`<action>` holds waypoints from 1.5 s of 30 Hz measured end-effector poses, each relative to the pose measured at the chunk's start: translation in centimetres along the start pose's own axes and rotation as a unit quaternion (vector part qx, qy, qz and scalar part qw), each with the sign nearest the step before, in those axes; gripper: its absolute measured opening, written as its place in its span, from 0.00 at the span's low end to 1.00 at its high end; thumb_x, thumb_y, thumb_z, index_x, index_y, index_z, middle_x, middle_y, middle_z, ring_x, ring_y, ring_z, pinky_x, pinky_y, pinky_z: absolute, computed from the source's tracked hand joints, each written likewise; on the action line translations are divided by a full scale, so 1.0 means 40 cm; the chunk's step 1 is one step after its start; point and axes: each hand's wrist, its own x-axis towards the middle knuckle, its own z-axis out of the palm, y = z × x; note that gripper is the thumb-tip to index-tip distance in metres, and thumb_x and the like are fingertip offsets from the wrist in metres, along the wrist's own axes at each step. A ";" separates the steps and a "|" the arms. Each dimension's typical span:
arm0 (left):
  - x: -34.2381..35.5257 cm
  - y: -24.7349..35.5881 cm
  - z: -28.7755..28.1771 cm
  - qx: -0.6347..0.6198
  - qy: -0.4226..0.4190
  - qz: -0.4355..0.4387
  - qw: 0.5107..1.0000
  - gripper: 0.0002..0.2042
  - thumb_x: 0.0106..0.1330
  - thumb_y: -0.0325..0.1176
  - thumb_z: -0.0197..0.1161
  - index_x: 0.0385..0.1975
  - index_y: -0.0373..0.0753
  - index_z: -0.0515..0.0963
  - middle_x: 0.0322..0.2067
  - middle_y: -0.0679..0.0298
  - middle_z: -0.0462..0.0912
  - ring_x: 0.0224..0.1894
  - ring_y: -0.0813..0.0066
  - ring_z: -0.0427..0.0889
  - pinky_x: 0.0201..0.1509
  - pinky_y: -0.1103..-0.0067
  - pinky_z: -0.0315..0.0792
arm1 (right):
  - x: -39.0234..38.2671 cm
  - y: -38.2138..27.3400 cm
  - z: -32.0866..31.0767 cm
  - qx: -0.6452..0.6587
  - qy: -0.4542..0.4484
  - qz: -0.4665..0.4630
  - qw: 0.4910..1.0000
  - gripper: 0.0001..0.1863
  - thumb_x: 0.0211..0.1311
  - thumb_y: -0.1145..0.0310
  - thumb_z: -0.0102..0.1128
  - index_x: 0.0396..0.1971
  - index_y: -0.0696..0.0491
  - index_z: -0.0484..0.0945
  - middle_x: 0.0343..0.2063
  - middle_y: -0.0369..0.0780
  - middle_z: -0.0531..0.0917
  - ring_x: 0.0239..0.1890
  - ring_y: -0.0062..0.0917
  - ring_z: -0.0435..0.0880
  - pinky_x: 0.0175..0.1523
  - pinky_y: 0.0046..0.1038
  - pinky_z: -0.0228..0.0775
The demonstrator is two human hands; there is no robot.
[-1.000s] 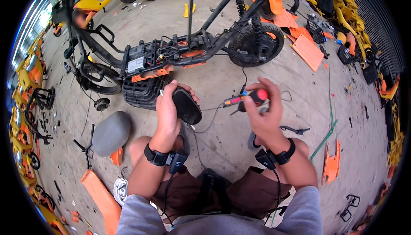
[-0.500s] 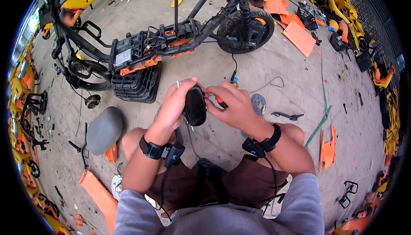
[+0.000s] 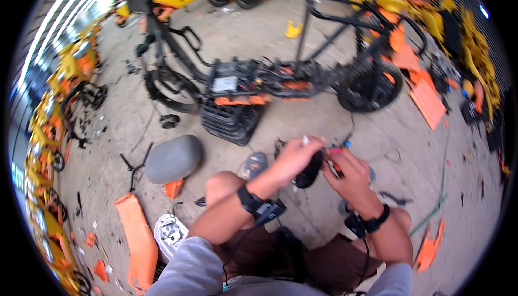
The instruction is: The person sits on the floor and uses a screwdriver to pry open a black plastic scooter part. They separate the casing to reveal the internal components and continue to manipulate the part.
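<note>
My left hand (image 3: 294, 158) grips a black oval part (image 3: 306, 176), with a small white bit showing by its fingertips. My right hand (image 3: 353, 177) is closed on a red-and-black screwdriver (image 3: 335, 167), mostly hidden by the fingers, right beside the part. Just beyond my right hand lies a blurred pink tool with a blue end (image 3: 336, 150). A stripped black scooter frame (image 3: 226, 83) stands past my hands, a black plastic crate (image 3: 229, 121) under its middle.
A grey seat (image 3: 172, 158), an orange panel (image 3: 135, 231) and a white part (image 3: 170, 231) lie left. More orange panels (image 3: 426, 102) lie right. Rows of yellow-and-orange scooter bodies (image 3: 59, 112) line the sides and back. Cables cross the floor.
My right hand has moved inward to meet the black part in my left hand. The view has since swung, so both hands and the scooter appear farther right in the picture.
</note>
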 end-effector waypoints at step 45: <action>-0.010 0.002 -0.007 -0.011 0.038 -0.013 0.999 0.16 0.72 0.41 0.56 0.31 0.35 0.81 0.28 0.64 0.83 0.29 0.77 0.81 0.35 0.81 0.76 | -0.005 0.006 0.006 -0.028 -0.001 -0.052 0.998 0.09 0.46 0.72 0.71 0.29 0.50 0.80 0.23 0.34 0.76 0.21 0.26 0.78 0.26 0.27 0.70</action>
